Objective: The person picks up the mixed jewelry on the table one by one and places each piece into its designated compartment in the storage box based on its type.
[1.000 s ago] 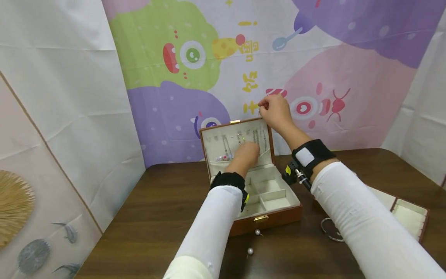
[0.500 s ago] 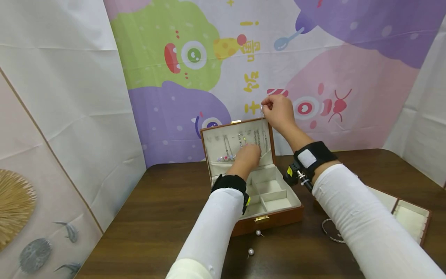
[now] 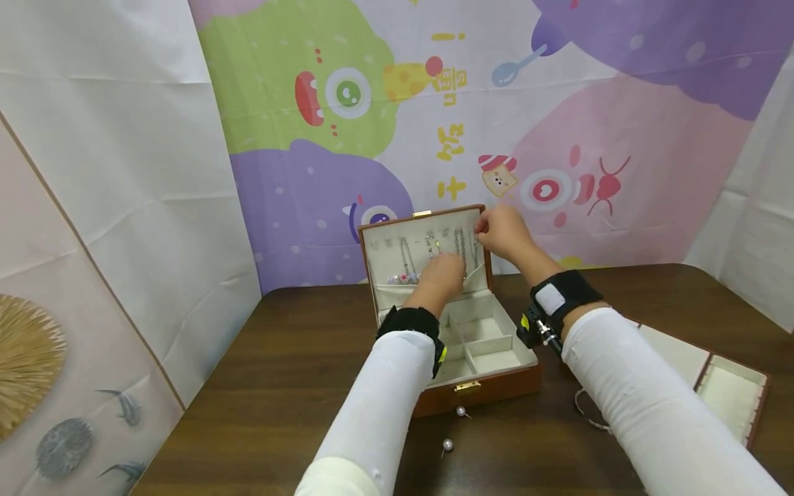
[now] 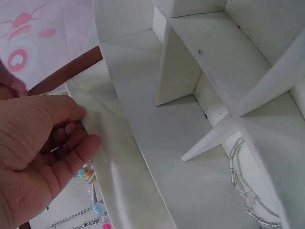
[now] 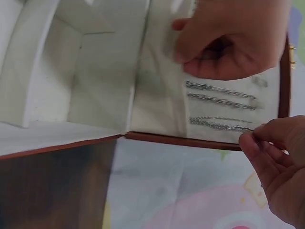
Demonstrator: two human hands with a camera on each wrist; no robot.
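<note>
A brown jewelry box stands with its lid raised. Silver chain necklaces hang on the cream lid lining, some with coloured beads. My left hand is at the lid's fabric pocket, its curled fingers and thumb holding the pocket's upper edge, which bulges outward. At the lid's upper right corner my right hand pinches the end of a thin silver chain necklace, which lies along the lining. The left fingertips are hidden in the head view.
Two pearl-headed pieces lie in front of the box. A silver bracelet and a divided tray are on the right of the table. Inside a box compartment sits another silver bracelet. A printed cloth hangs behind.
My right hand has come down from above the lid's top edge to the lining's upper right corner, with the chain necklace. The left hand stays almost still at the pocket.
</note>
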